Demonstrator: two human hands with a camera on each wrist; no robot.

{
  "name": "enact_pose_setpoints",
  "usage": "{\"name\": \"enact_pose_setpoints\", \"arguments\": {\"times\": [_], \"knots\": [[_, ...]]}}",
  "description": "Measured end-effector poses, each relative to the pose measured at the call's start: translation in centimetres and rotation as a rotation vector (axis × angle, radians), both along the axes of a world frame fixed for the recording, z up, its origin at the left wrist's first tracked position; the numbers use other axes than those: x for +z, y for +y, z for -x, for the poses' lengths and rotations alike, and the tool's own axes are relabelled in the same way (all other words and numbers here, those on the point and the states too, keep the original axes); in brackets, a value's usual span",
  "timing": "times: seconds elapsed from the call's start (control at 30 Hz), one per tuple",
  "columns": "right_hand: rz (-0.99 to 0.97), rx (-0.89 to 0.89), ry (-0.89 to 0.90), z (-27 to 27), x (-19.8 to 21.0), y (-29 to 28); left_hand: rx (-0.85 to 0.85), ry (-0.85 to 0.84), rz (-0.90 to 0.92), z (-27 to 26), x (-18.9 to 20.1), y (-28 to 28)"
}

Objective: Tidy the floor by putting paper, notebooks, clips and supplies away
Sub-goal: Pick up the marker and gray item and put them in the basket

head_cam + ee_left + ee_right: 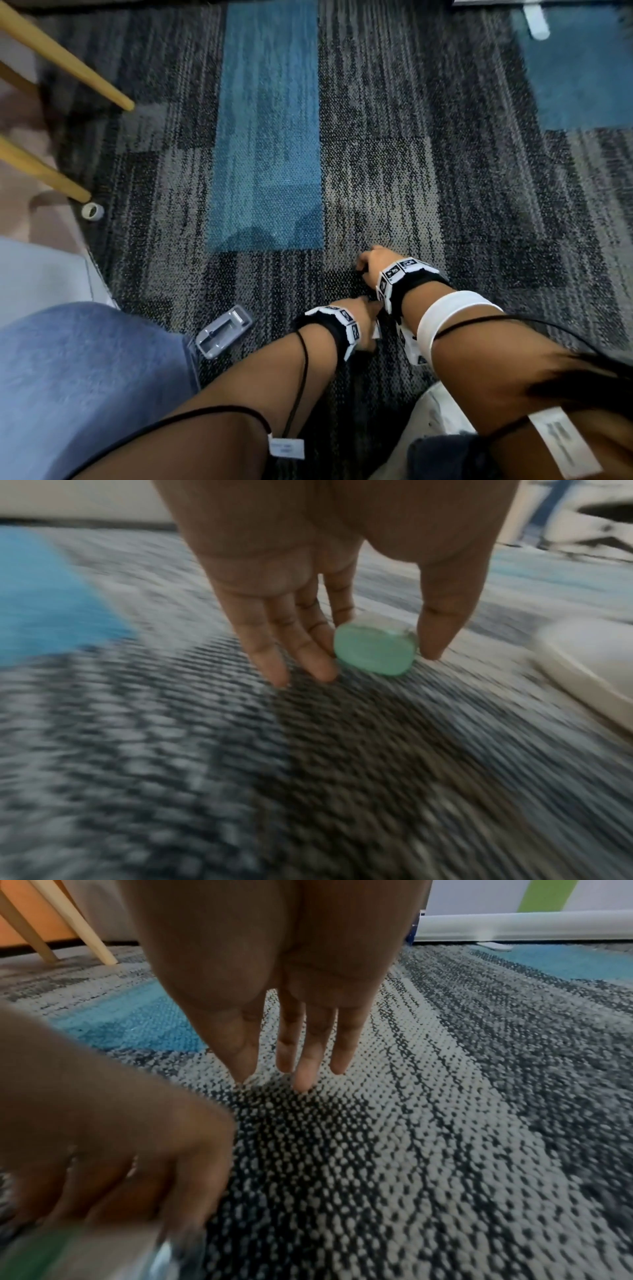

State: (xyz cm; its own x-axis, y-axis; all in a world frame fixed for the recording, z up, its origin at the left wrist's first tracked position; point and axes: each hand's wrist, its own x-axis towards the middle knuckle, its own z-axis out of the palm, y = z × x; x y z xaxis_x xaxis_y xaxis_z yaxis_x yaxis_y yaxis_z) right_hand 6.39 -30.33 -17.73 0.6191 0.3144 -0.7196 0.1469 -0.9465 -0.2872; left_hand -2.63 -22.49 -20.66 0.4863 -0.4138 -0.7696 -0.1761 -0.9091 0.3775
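Carpet tiles (pixel 394 171), grey and blue, cover the floor. Left hand (pixel 329 569) pinches one green-capped container (pixel 375 649) between thumb and fingers, just above the carpet. Right hand (pixel 274 974), fingers straight, touches the carpet, holding nothing. One grey stapler (pixel 224 330) lies left of both hands.

Two hands: the left (pixel 359 322) at 6 o'clock, the right (pixel 371 262) just past it. One green tub (pixel 375 649), pinched in the left hand. One grey stapler (pixel 224 330) at 7 o'clock. One tape roll (pixel 92 211) at 9 o'clock. Two chair legs (pixel 65 58) at 10 o'clock. One white tube (pixel 536 20) at 1 o'clock.
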Motion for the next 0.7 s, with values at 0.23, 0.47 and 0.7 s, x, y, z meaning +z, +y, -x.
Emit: {"name": "enact_pose_setpoints", "arguments": {"times": [0.23,0.47,0.7], "knots": [[-0.019,0.030,-0.077,-1.0,1.7,3.3,0.379,-0.159,-0.026,-3.4,6.1,7.3],[-0.124,0.217,-0.097,0.9,3.7,10.2,0.639,-0.306,-0.131,-6.8,8.4,18.0],[-0.195,0.472,-0.055,4.2,3.9,18.2,0.863,-0.361,-0.137,-8.9,11.2,26.3]]}}
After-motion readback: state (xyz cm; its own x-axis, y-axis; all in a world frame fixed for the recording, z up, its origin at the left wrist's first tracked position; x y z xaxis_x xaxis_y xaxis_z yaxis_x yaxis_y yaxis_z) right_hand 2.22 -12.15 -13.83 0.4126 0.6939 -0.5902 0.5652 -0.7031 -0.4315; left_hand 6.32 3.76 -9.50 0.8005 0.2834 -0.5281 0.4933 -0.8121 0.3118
